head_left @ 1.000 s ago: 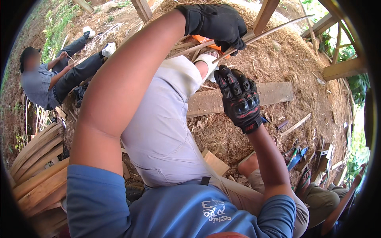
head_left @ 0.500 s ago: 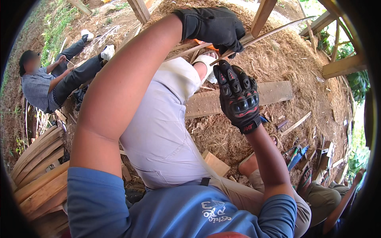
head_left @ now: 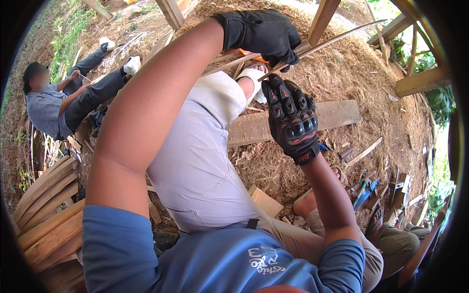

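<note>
My left hand (head_left: 261, 31), in a black glove, is closed around a long thin wooden strip (head_left: 332, 43). The strip slants from its near end, between my hands, up to a pointed tip at the upper right. Just below that near end is my right hand (head_left: 293, 119), in a black glove with hard knuckle guards and red trim. Its fingers are bent together, tips close to the strip; their undersides are hidden, so what they grip cannot be made out. Beneath both hands, a flat wooden plank (head_left: 337, 115) lies on the shavings.
Wooden posts (head_left: 322, 22) and a beam (head_left: 424, 81) stand at the upper right. Curved timber pieces (head_left: 46, 190) are stacked at the lower left. A person (head_left: 51, 107) sits at the left holding a thin stick; another person's legs (head_left: 398, 246) show at lower right. Wood shavings cover the ground.
My right hand has shifted very slightly left. The strip's far tip has moved a touch to the left, while my left hand keeps its hold.
</note>
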`<move>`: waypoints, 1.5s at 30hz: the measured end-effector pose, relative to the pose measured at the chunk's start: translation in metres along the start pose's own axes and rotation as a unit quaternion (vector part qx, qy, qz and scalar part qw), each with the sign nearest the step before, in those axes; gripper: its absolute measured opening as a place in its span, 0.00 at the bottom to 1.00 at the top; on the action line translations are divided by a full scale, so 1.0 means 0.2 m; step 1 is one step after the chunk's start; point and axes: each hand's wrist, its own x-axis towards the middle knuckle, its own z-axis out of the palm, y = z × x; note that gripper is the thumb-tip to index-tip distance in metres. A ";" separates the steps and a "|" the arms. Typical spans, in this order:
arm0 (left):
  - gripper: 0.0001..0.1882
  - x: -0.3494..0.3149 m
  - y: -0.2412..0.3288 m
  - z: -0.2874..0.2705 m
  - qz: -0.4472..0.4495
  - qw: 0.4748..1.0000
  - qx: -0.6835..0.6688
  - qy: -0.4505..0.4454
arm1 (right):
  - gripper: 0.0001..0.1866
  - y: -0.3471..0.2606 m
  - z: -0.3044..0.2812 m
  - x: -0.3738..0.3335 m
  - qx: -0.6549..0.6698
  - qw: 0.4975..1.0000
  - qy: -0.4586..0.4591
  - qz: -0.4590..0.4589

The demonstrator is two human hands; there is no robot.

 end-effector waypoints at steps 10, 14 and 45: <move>0.18 -0.01 -0.01 -0.01 0.002 0.999 0.040 0.005 | 0.34 -0.03 0.01 0.02 -0.012 1.000 0.002 0.009; 0.17 0.02 -0.05 0.00 0.014 0.999 0.043 -0.008 | 0.34 -0.05 -0.01 0.04 -0.006 1.000 0.002 0.003; 0.14 0.27 0.31 0.22 0.125 0.943 0.254 -0.172 | 0.18 0.92 -0.97 -0.31 -0.218 0.961 -0.166 0.030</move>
